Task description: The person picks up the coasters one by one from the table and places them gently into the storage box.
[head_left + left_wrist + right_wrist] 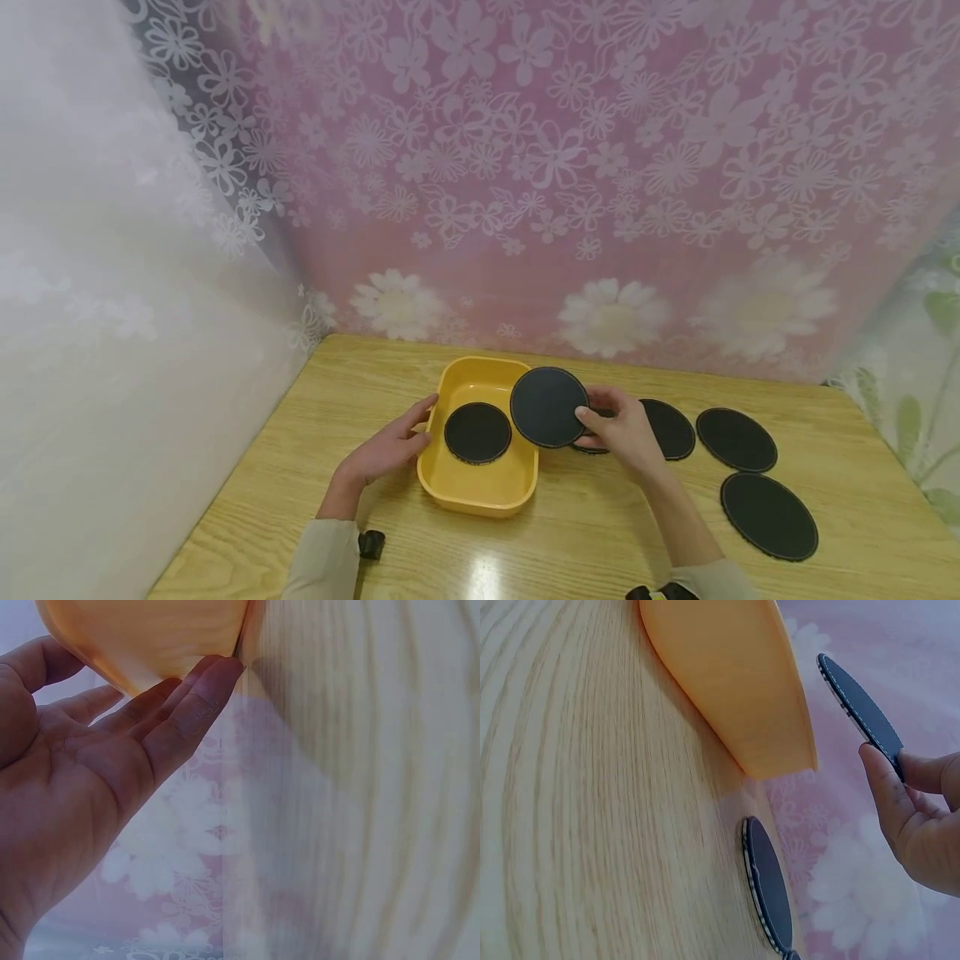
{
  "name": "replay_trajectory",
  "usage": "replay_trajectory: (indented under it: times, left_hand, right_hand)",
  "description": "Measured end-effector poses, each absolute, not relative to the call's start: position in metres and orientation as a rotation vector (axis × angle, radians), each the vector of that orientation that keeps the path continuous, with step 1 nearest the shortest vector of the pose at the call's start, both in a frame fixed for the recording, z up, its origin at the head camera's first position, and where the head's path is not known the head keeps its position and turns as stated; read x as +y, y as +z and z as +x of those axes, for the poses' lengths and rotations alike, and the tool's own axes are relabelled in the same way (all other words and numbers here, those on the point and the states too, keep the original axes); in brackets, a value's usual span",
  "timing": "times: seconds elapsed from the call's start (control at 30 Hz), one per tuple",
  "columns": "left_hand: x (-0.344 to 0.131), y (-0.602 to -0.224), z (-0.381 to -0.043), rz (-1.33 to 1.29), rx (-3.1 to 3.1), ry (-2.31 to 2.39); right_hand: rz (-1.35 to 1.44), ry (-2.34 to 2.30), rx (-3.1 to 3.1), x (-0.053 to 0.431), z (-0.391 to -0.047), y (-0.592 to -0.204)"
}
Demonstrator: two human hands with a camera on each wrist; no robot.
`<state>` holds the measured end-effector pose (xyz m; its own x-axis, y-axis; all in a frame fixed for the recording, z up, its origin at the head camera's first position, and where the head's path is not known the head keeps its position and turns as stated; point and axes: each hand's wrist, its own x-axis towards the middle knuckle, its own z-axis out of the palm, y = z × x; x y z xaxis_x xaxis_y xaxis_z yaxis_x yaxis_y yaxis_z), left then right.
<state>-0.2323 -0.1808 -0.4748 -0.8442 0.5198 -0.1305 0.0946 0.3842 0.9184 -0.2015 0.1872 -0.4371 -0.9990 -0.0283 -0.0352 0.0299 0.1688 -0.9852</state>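
Note:
My right hand (621, 427) pinches a round black coaster (549, 407) with a stitched edge at its right side, thumb on the upper face. The coaster is raised over the right rim of a yellow plastic bin (480, 498); the right wrist view shows it edge-on, above the bin's wall (727, 682). Another black coaster (477, 433) lies inside the bin. On the bin's left side my left hand (386, 450) touches the outer wall with extended fingers. Seen from the left wrist, its fingertips (225, 671) reach along the wall's lower edge.
Several more black coasters lie on the wooden table (600, 533) to the right, including one (737, 439) toward the back and one (768, 516) nearer the front. My right hand partly covers another. A pink flowered curtain (510, 208) hangs behind the table.

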Motion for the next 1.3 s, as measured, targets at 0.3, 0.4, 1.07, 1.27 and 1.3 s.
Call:
replay_trajectory:
  times: [0.3,0.4,1.07,1.27,1.3]
  left_hand:
    - [-0.181,-0.472,-0.232,0.530,2.242,1.454]
    - [-0.181,-0.473,-0.233,0.538,2.235,1.456]
    - [-0.183,-0.476,-0.233,0.515,2.241,1.465]
    - [-0.182,-0.475,-0.232,0.507,2.260,1.458]
    - [-0.182,-0.475,-0.232,0.506,2.263,1.456]
  right_hand:
    - [-0.011,-1.965,2.368,0.158,-0.212,-0.438]
    - [-0.011,-1.963,2.357,0.150,-0.216,-0.439]
    - [-0.206,-1.632,2.503,0.096,-0.244,-0.438]
    - [-0.237,-1.552,2.508,0.088,-0.250,-0.440]
    - [-0.244,-1.533,2.514,0.087,-0.250,-0.440]
